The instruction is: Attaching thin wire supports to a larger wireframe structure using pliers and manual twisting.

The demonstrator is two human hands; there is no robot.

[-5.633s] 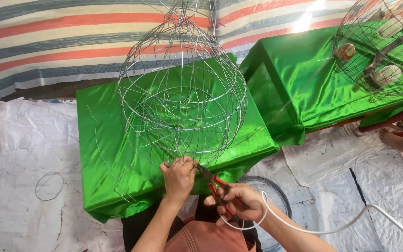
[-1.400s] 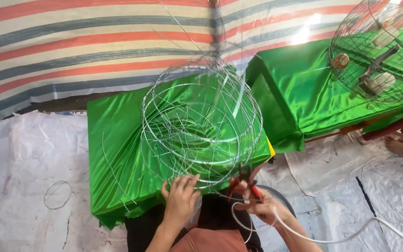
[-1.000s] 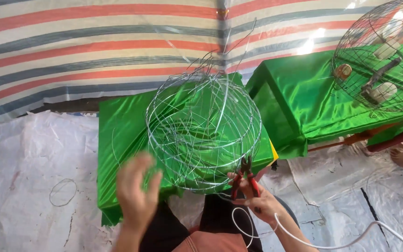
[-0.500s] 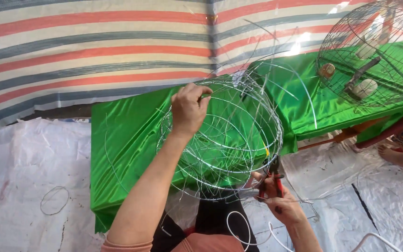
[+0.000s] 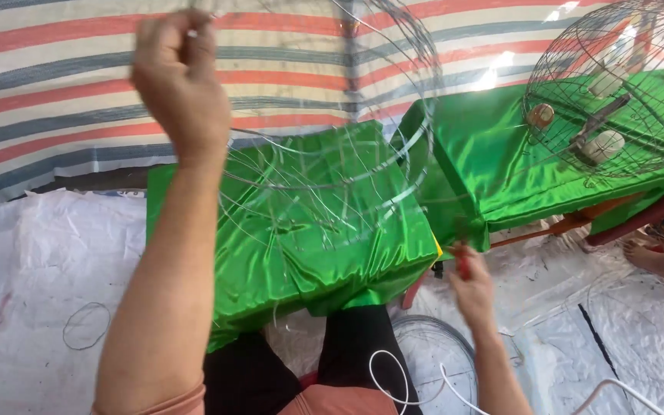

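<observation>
My left hand (image 5: 178,77) is raised high at the upper left, gripping the top of a round wire frame (image 5: 332,138) made of thin silver rings. The frame hangs lifted and blurred above a green satin-covered table (image 5: 301,246). My right hand (image 5: 470,288) is low at the right of the table's corner, closed on red-handled pliers (image 5: 463,261); its fingers are blurred.
A second green-covered table (image 5: 516,169) stands at the right with a finished wire cage (image 5: 616,84) on it. A striped tarp (image 5: 55,115) hangs behind. White sheeting (image 5: 32,284) covers the floor, with a loose wire ring (image 5: 86,325), a wire coil (image 5: 432,361), and another person's foot (image 5: 659,257).
My left hand let go of the frame's bottom, reached to its top and lifted the frame up and left off the table. My right hand stayed low with the pliers.
</observation>
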